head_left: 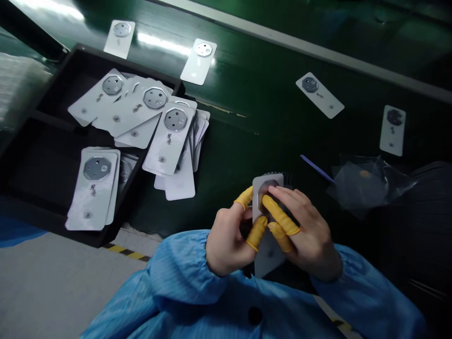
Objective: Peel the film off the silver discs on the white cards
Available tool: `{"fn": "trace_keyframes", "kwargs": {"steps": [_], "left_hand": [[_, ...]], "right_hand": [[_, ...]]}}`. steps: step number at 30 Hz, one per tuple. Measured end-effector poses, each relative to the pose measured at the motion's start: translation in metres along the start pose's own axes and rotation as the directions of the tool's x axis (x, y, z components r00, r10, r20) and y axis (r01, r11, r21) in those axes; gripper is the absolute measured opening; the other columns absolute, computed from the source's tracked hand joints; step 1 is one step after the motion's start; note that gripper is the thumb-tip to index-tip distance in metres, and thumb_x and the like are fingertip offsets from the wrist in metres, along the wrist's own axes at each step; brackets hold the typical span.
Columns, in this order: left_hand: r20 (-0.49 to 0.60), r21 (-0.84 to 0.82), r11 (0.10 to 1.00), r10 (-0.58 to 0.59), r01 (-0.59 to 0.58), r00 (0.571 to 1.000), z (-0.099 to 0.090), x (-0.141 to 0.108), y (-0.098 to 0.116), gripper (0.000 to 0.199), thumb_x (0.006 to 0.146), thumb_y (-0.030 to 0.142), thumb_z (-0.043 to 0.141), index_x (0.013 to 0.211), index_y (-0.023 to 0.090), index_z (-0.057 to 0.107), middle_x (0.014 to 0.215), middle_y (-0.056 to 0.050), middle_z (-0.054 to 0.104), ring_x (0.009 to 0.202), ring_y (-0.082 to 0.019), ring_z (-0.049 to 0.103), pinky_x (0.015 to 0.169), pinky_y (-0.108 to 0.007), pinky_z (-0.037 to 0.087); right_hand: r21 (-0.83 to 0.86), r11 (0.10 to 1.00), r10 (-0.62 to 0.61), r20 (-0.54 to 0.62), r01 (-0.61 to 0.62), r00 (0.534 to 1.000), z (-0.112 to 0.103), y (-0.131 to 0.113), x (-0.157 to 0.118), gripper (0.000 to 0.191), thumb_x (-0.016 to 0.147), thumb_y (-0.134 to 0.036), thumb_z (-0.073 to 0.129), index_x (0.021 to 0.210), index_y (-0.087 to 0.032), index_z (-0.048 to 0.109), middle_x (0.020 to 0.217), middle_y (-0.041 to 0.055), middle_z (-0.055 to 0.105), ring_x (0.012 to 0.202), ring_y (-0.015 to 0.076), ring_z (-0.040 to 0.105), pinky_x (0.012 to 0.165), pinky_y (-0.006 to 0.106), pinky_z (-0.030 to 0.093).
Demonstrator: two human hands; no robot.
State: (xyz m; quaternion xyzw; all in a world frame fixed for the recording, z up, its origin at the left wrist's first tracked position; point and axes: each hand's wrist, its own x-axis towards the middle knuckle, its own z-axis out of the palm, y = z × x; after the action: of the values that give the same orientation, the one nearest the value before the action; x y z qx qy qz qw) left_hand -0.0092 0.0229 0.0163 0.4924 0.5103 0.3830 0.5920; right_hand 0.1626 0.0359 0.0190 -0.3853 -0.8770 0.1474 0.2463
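Low in front of me, a white phone back panel (259,182) with a grey octagonal camera area is between my hands. My left hand (229,240) grips its left edge, with yellow finger cots on the thumb and a finger. Bent over the octagon, my right hand (310,235) presses its fingertips on the panel; its thumb and index finger also wear yellow cots. A pale panel surface (270,259) shows below the hands; whether it belongs to the same piece I cannot tell. My fingers hide much of the octagon.
To the left, a black divided tray (38,165) holds loosely piled panels (95,188); more panels (169,136) overlap its right edge. Single panels (199,61) lie along the back of the green table (226,155). Clear plastic bags (367,183) and a purple stick (316,168) lie at right.
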Motion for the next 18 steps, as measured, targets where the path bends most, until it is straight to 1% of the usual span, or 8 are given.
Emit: {"fn": "trace_keyframes", "kwargs": {"steps": [3, 5, 7, 9, 11, 13, 15, 18], "left_hand": [[0.066, -0.368, 0.916, -0.149, 0.163, 0.987, 0.000, 0.003, 0.006, 0.049, 0.083, 0.028, 0.062, 0.126, 0.012, 0.045, 0.082, -0.009, 0.073, 0.070, -0.021, 0.072, 0.061, -0.028, 0.058], [0.064, -0.461, 0.866, -0.186, 0.194, 0.981, 0.000, 0.005, 0.008, 0.054, 0.081, 0.033, 0.066, 0.126, 0.013, 0.045, 0.078, -0.008, 0.072, 0.065, -0.020, 0.070, 0.057, -0.026, 0.057], [0.051, -0.477, 0.864, -0.159, 0.164, 0.986, 0.000, 0.008, 0.006, 0.052, 0.080, 0.035, 0.069, 0.123, 0.014, 0.048, 0.078, -0.007, 0.072, 0.063, -0.018, 0.069, 0.055, -0.024, 0.055], [0.030, -0.451, 0.886, -0.101, 0.104, 0.994, 0.001, 0.012, 0.001, 0.047, 0.082, 0.035, 0.066, 0.122, 0.015, 0.051, 0.084, -0.007, 0.072, 0.067, -0.017, 0.069, 0.060, -0.024, 0.055], [-0.020, -0.399, 0.916, -0.062, 0.049, 0.998, 0.001, 0.017, -0.005, 0.040, 0.085, 0.036, 0.062, 0.118, 0.014, 0.056, 0.091, -0.009, 0.073, 0.074, -0.017, 0.069, 0.068, -0.026, 0.056], [-0.084, -0.342, 0.939, -0.043, 0.012, 0.996, 0.001, 0.019, -0.010, 0.037, 0.084, 0.038, 0.063, 0.110, 0.012, 0.062, 0.093, -0.010, 0.073, 0.079, -0.018, 0.069, 0.073, -0.027, 0.056], [-0.119, -0.303, 0.953, -0.043, 0.004, 0.992, -0.001, 0.018, -0.014, 0.038, 0.078, 0.040, 0.069, 0.104, 0.012, 0.065, 0.090, -0.009, 0.074, 0.079, -0.019, 0.070, 0.074, -0.026, 0.056], [-0.205, -0.276, 0.960, -0.101, 0.042, 0.973, -0.008, 0.018, -0.022, 0.047, 0.063, 0.044, 0.080, 0.099, 0.015, 0.070, 0.088, -0.007, 0.075, 0.079, -0.021, 0.070, 0.073, -0.023, 0.055]], "right_hand": [[0.282, 0.953, 0.144, -0.098, -0.111, 0.985, 0.000, 0.009, 0.000, 0.044, 0.088, -0.013, 0.047, 0.133, -0.013, 0.049, 0.129, 0.0145, 0.057, 0.122, 0.0276, 0.053, 0.096, 0.048, 0.051], [0.369, 0.900, 0.310, -0.164, -0.234, 0.936, 0.003, 0.012, -0.002, 0.044, 0.088, -0.013, 0.050, 0.132, -0.018, 0.051, 0.133, 0.0115, 0.054, 0.123, 0.0270, 0.053, 0.097, 0.047, 0.051], [0.444, 0.832, 0.452, -0.196, -0.333, 0.870, 0.010, 0.013, -0.004, 0.045, 0.089, -0.017, 0.053, 0.133, -0.022, 0.049, 0.134, 0.0102, 0.054, 0.121, 0.0251, 0.056, 0.094, 0.042, 0.055], [0.521, 0.759, 0.552, -0.196, -0.391, 0.811, 0.019, 0.013, -0.007, 0.046, 0.089, -0.021, 0.056, 0.134, -0.024, 0.049, 0.126, 0.0094, 0.062, 0.108, 0.0220, 0.064, 0.084, 0.034, 0.060], [0.569, 0.705, 0.617, -0.199, -0.423, 0.762, 0.029, 0.011, -0.008, 0.041, 0.086, -0.022, 0.061, 0.127, -0.023, 0.056, 0.114, 0.0083, 0.069, 0.092, 0.0194, 0.071, 0.074, 0.027, 0.062], [0.602, 0.660, 0.674, -0.209, -0.449, 0.709, 0.036, 0.009, -0.006, 0.033, 0.080, -0.023, 0.068, 0.113, -0.021, 0.066, 0.109, 0.0087, 0.071, 0.088, 0.0196, 0.072, 0.074, 0.026, 0.062], [0.675, 0.580, 0.715, -0.152, -0.457, 0.683, 0.041, 0.006, -0.002, 0.027, 0.078, -0.028, 0.069, 0.103, -0.019, 0.070, 0.109, 0.0101, 0.071, 0.091, 0.0213, 0.071, 0.077, 0.029, 0.061], [0.804, 0.383, 0.762, 0.004, -0.455, 0.648, 0.045, 0.006, 0.007, 0.034, 0.077, -0.038, 0.069, 0.104, -0.017, 0.068, 0.112, 0.0114, 0.069, 0.098, 0.0225, 0.069, 0.082, 0.032, 0.059]]}}
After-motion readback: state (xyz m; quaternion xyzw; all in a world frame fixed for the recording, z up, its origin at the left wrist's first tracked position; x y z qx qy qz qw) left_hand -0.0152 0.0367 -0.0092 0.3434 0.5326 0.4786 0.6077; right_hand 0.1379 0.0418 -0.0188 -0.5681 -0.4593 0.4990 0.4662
